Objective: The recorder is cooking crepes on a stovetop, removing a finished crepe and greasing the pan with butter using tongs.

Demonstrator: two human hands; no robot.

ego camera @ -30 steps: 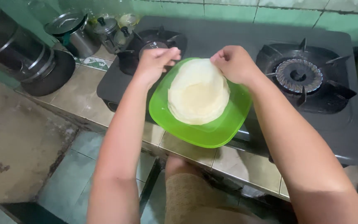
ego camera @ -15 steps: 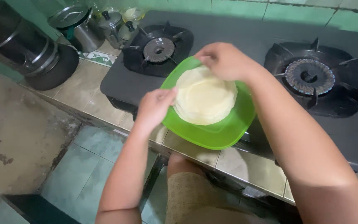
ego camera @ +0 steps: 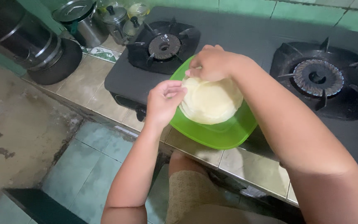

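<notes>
A bright green plastic plate (ego camera: 224, 135) rests on the front of a black two-burner gas stove (ego camera: 245, 37). On it lies a stack of thin, pale round wrappers (ego camera: 212, 101). My left hand (ego camera: 162, 103) pinches the left edge of the stack with its fingertips. My right hand (ego camera: 212, 62) reaches across from the right and pinches the far left edge of the top wrapper.
The left burner (ego camera: 164, 45) and right burner (ego camera: 318, 76) are unlit. Steel pots with lids (ego camera: 83, 18) and a dark pan (ego camera: 54, 62) stand on the tiled counter (ego camera: 88, 87) at the left. Green floor tiles (ego camera: 83, 166) lie below.
My left hand moved from the far rim of the plate round to its left side. My right hand slid left over the stack. The view shifted closer.
</notes>
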